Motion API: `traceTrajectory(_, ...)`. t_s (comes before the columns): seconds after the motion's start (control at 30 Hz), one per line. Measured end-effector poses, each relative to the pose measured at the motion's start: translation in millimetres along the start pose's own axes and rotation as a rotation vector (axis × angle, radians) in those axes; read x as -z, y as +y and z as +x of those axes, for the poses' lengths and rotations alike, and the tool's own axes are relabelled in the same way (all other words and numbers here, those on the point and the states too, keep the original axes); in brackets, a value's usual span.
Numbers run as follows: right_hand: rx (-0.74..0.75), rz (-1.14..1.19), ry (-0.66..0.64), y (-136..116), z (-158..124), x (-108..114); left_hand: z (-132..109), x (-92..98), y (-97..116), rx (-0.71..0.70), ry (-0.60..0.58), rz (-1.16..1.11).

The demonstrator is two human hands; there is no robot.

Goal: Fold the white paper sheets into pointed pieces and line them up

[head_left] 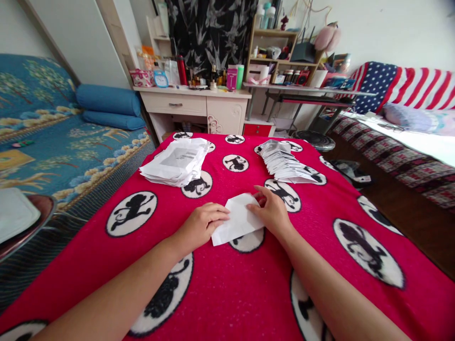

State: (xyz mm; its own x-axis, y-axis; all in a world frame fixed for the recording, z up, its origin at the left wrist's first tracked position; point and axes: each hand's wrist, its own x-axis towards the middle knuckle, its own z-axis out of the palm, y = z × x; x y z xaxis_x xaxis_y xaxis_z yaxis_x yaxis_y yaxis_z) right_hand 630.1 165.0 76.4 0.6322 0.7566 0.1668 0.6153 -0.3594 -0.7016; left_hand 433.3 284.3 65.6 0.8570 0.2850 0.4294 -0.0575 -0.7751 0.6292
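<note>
A folded white sheet of paper (237, 219) lies at a slant on the red cloth in front of me. My left hand (204, 222) grips its left edge, fingers bent over it and thumb mostly hidden. On the opposite side my right hand (273, 210) pinches the paper, thumb on top and fingers curled behind the edge. Farther off to the left rests a stack of printed white sheets (177, 158), its edges uneven. To the right, a fanned row of folded papers (282, 163) overlaps along the cloth.
The red cloth (227, 289) with monkey prints covers the table. Behind stands a white dresser (177, 102) crowded with bottles. A blue sofa (67, 137) is at left, a bed (412, 142) at right. A round stool (314, 139) stands beyond the table's right corner.
</note>
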Motion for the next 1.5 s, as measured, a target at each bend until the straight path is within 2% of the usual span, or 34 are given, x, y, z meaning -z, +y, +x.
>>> traceTrajectory(0.13, -0.001, 0.299, -0.143, -1, -1, 1, -1, 0.6, 1, -0.073, -0.077, 0.122)
traceTrajectory(0.23, 0.082, 0.355, -0.185, -7, -4, 5, -2, 1.9, 3, -0.078, -0.100, 0.184)
traceTrajectory(0.33, 0.296, 0.215, -0.246, -14, -7, 11, -2, 1.9, 5, -0.055, -0.079, 0.223)
traceTrajectory(0.4, 0.383, 0.099, -0.305, -17, -8, 14, -2, 1.5, 7, -0.070, -0.078, 0.250)
traceTrajectory(0.6, 0.281, -0.055, -0.300, -14, -3, 16, -1, 2.8, 8, -0.131, -0.192, 0.321)
traceTrajectory(0.8, 0.290, -0.169, -0.411, -18, 3, 28, -2, 5.2, 30, -0.096, -0.235, 0.438)
traceTrajectory(0.97, 0.378, -0.196, -0.488, -22, 4, 39, -3, 3.6, 43, -0.098, -0.220, 0.455)
traceTrajectory(1.23, 0.374, -0.308, -0.606, -37, -6, 44, -2, 11.5, 21, -0.194, -0.207, 0.461)
traceTrajectory(1.37, 0.335, -0.499, -0.555, -52, -20, 47, -3, 12.1, 14, -0.193, -0.174, 0.402)
traceTrajectory(1.5, 0.410, -0.643, -0.570, -64, -29, 46, -4, 8.2, 12, -0.158, -0.095, 0.330)
